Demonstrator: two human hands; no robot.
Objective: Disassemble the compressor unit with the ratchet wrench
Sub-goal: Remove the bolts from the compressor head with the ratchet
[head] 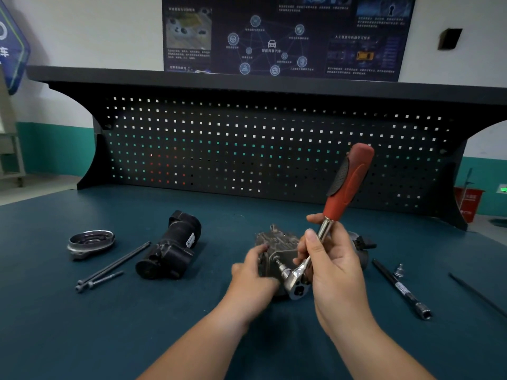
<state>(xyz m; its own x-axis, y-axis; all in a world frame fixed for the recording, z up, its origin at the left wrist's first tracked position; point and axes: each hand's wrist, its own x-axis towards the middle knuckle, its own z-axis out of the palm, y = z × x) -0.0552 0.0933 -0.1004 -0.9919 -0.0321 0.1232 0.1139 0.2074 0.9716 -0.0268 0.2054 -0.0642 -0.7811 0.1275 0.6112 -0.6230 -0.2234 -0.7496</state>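
Left hand point(253, 272) gripped the compressor unit point(279, 239); right hand point(332, 264) clasped the ratchet wrench point(330, 212) shaft; the bit between them likely needed keeping square.

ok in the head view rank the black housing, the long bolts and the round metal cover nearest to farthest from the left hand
1. black housing, just to the left of the left hand
2. long bolts, farther left, lying at a slant
3. round metal cover, farthest left
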